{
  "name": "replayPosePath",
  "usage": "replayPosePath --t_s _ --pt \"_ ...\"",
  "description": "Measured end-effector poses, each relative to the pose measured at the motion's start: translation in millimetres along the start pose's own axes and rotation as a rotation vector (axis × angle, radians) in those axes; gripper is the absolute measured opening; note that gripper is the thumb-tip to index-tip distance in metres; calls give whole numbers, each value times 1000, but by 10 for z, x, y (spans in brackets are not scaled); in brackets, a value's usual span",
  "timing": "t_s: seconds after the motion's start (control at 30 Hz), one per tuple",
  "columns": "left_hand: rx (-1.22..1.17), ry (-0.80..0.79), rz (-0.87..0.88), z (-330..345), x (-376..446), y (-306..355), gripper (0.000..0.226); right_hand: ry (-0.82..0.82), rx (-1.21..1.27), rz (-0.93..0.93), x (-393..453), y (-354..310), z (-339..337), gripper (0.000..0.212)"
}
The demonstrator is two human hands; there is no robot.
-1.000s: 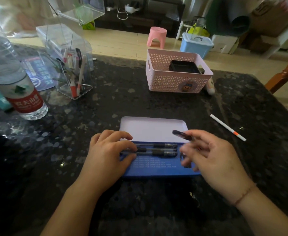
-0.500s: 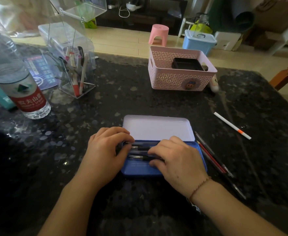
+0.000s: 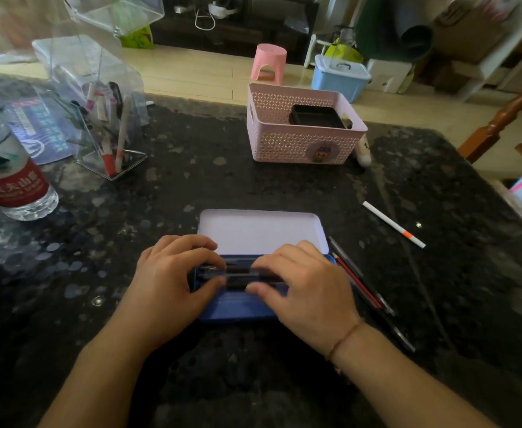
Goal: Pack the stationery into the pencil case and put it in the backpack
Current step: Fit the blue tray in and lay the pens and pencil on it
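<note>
Pencil case (image 3: pixel 263 230) open on dark speckled stone table (image 3: pixel 284 186), pale floor (image 3: pixel 191 69) beyond.

A second ago the right hand (image 3: pixel 309 288) hovered at 3 o'clock of the pencil case (image 3: pixel 238 307), pinching a dark pen. Now it lies over the pens (image 3: pixel 238 271) in the tray, fingertips facing the left hand (image 3: pixel 173 282).
</note>
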State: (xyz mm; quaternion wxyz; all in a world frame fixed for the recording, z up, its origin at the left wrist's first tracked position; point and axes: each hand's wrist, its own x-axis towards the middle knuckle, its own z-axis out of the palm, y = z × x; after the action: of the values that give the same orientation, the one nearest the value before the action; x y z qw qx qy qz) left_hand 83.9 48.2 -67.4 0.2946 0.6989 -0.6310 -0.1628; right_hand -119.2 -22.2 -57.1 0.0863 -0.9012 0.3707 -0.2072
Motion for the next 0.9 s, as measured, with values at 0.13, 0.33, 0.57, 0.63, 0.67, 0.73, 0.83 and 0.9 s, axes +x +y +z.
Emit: replayPosePath --t_s 0.13,0.33,0.57,0.63,0.67,0.73,0.83,0.9 --pt "-27 30 -4 -15 0 25 18 111 -81 339 -196 639 -349 20" --pt "-39 28 -4 -27 -1 43 20 -156 -290 710 -445 1035 -398 22" --pt "-25 36 -3 -22 -8 24 20 -142 -361 695 -425 973 -317 5" --pt "-8 62 -6 -17 -8 -5 19 -127 -375 716 -436 1039 -321 6" --pt "3 84 -8 -14 -7 -19 19 -105 -366 726 -436 1082 -354 7" --pt "3 131 -16 -13 -3 -41 18 -29 -298 735 -433 1140 -459 9" --pt "-21 166 -14 -7 9 -62 17 80 -111 634 -390 988 -545 4" --pt "-48 175 -10 -1 14 -79 18 64 -54 415 -338 686 -501 11"
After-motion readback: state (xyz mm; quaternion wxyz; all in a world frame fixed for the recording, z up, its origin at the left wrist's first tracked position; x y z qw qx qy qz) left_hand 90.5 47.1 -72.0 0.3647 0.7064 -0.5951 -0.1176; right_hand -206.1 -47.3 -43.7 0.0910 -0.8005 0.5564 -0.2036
